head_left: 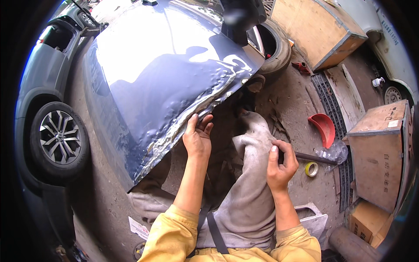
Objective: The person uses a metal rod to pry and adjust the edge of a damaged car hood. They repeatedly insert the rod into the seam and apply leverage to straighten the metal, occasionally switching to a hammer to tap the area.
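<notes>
- Left hand (197,139) – fingers spread flat against the crumpled lower edge of the dark blue car panel (161,83), which rests tilted over the person's knees.
- Right hand (280,164) clamped round a dark metal rod (315,157), held beside the knee.
- Judged: feeling out dents; next calls for bringing the rod onto the buckled edge.

We are finding open ground to the right of our right hand (281,163), broken only by the tape roll (311,169) and red scoop (324,127); the dented blue panel (161,83) is blocking everything beyond our left hand (197,139).
</notes>
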